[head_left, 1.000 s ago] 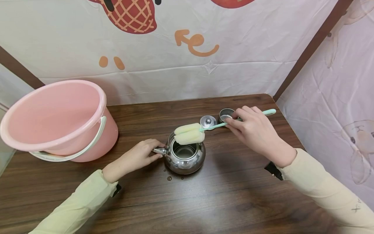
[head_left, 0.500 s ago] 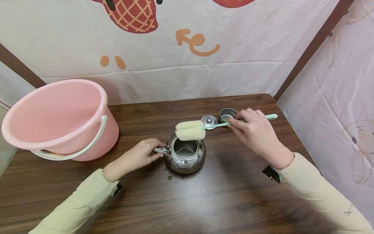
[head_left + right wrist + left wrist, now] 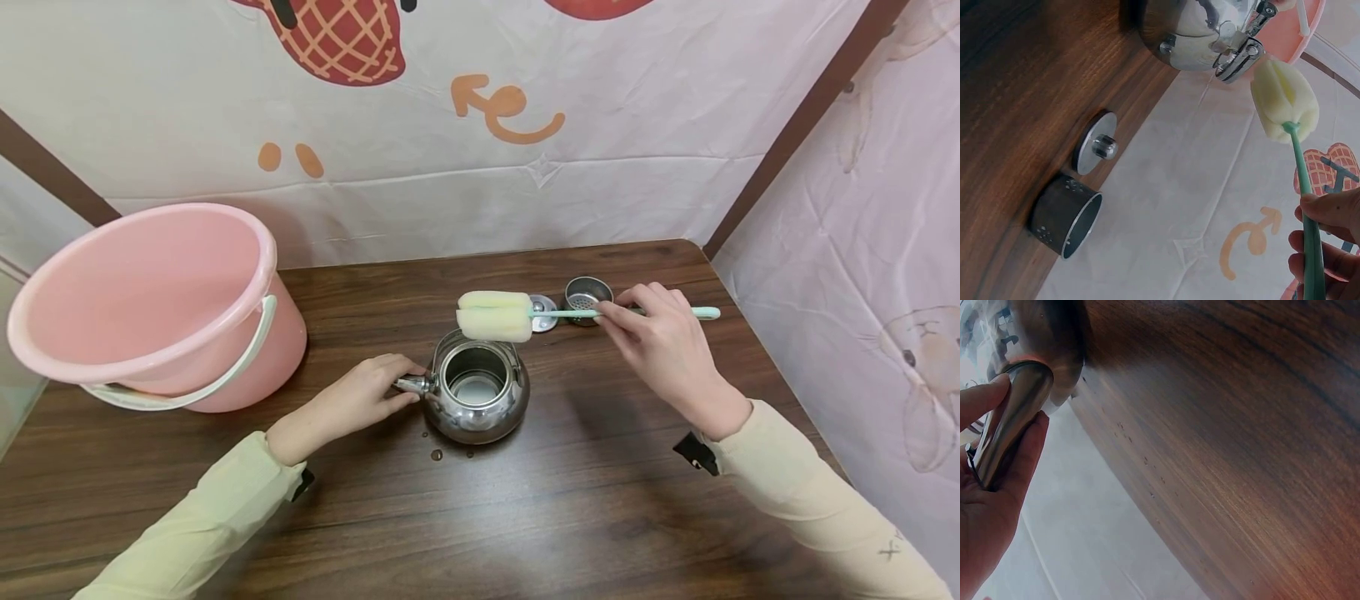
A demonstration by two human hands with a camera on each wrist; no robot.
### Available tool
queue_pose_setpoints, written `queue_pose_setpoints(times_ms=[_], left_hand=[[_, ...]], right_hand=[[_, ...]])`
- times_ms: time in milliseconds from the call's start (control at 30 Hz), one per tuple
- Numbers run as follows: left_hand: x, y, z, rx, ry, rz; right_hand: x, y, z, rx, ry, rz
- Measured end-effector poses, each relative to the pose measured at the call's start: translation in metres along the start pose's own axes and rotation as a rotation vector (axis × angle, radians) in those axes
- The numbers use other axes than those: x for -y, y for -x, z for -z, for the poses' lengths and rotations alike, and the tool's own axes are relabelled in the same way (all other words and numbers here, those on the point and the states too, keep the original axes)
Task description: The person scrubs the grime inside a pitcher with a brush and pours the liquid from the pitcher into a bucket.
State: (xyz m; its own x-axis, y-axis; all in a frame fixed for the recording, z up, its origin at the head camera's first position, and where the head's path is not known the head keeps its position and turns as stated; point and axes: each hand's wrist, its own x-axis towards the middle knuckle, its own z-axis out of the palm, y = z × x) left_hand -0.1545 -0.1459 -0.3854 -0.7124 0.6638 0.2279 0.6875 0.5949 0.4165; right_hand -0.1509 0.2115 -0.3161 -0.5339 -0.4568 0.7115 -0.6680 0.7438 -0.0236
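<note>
A shiny steel teapot [image 3: 480, 421] stands lidless on the table, its round mouth facing up. My left hand [image 3: 360, 402] holds its spout [image 3: 1015, 425] between thumb and fingers. My right hand [image 3: 663, 342] grips the mint-green handle of a sponge brush [image 3: 495, 317], whose pale yellow head is raised above and behind the teapot's mouth. In the right wrist view, fingers and thumb wrap the brush's green stem [image 3: 1311, 250]. Behind the brush lie the small round lid [image 3: 1094, 145] with a knob and a steel strainer cup [image 3: 1066, 215] with small holes.
A large pink bucket [image 3: 288, 333] with a white handle stands at the left of the wooden table [image 3: 525, 525]. A few water drops [image 3: 437, 455] lie in front of the teapot. A printed cloth [image 3: 405, 208] hangs behind the table's back edge.
The brush head has moved up and away from over the teapot's mouth towards the back, with my right hand shifting slightly. My left hand stays at the spout.
</note>
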Motion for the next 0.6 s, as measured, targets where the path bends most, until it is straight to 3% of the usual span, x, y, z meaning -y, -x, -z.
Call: queue_pose_setpoints(times_ms=[267, 600], left_hand=[[0.000, 0.000, 0.000, -0.006, 0.004, -0.006], [0.000, 0.000, -0.001, 0.003, 0.009, -0.009]], right_hand=[[-0.003, 0.005, -0.003, -0.038, -0.029, -0.052], [-0.009, 0.013, -0.004, -0.007, -0.037, -0.129]])
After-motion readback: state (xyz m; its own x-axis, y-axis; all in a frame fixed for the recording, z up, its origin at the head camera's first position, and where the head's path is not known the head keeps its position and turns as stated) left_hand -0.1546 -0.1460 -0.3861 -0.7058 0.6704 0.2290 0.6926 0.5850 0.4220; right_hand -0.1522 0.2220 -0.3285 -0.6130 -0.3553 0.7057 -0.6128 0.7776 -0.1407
